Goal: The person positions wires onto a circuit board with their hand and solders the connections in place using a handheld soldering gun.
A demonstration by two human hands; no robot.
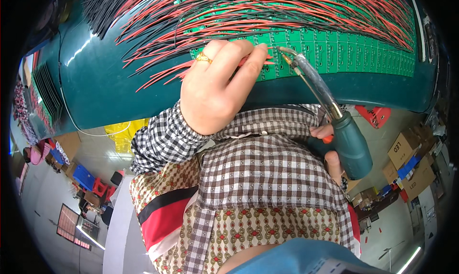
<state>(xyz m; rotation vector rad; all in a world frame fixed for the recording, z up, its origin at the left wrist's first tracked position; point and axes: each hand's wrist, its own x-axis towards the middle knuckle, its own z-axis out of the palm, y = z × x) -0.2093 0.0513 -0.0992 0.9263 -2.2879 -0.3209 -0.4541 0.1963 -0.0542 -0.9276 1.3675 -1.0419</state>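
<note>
My left hand [215, 87], with a gold ring on one finger, is closed around a small bunch of red wires [167, 75]. Their ends poke out past its fingertips over the front row of a green circuit board panel [330, 54]. On the right, my right hand [333, 164] grips a soldering gun [351, 145] with a dark green body, its fingers partly hidden behind it. A thin metal tube and a sleeved shaft run from the gun up to its tip [283, 50], which is at the boards just right of my left fingertips.
Many red and black wires [267, 16] lie across the boards, with a bundle of black wires [98, 8] at the far left. A dark green mat [95, 92] covers the table. Beyond its edge are a stack of boards [48, 92], cardboard boxes [411, 159] and a red stool [375, 115].
</note>
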